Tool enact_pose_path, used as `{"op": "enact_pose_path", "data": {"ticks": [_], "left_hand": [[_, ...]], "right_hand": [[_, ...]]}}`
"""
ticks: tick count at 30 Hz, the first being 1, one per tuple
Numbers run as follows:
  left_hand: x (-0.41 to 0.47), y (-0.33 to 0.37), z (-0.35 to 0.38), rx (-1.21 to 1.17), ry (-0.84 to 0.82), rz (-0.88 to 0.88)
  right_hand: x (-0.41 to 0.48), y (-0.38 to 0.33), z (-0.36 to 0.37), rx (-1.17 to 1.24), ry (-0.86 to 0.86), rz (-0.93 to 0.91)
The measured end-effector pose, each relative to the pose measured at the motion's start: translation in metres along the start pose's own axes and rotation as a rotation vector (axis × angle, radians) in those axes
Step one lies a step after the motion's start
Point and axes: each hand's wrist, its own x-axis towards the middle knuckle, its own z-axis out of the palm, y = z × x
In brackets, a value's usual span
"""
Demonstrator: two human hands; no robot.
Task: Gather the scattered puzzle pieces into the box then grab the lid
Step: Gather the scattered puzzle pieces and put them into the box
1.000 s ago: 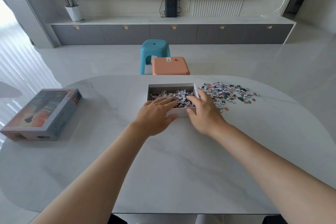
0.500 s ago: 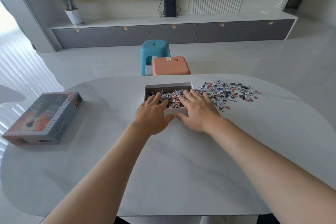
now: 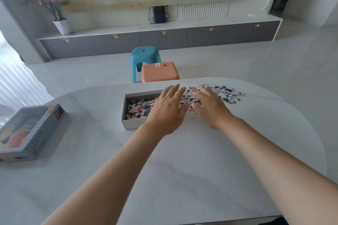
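left hand (image 3: 167, 109) over box (image 3: 128, 123) | right hand (image 3: 210, 106) on loose pieces (image 3: 225, 93)

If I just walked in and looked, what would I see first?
You'd first see two bare hands, the left hand and right hand, spread flat over a colourful heap of puzzle pieces near the table's far edge. Just left of the heap sits an open box already half full of pieces. The picture lid lies far off to the left.

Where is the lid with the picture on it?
In the head view, the lid lies on the left side of the table, well left of the open box and away from both hands.
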Motion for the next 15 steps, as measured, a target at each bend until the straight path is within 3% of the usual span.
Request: {"op": "enact_pose_path", "data": {"ticks": [4, 7, 11, 13, 15], "left_hand": [[0.042, 0.047, 0.042, -0.122, -0.176, -0.074], [0.069, 0.052, 0.078, -0.047, -0.296, -0.304], [0.093, 0.031, 0.104, 0.002, -0.335, -0.586], [0.100, 0.021, 0.111, 0.000, -0.308, -0.621], [0.105, 0.013, 0.118, 0.049, -0.275, -0.521]], "right_hand": [[0.003, 0.060, -0.007, -0.077, 0.054, 0.168], [0.010, 0.097, -0.010, -0.171, 0.094, 0.261], [0.023, 0.129, -0.006, -0.189, -0.031, 0.326], [0.030, 0.136, -0.005, -0.206, -0.089, 0.299], [0.037, 0.137, -0.004, -0.211, -0.112, 0.220]]}}
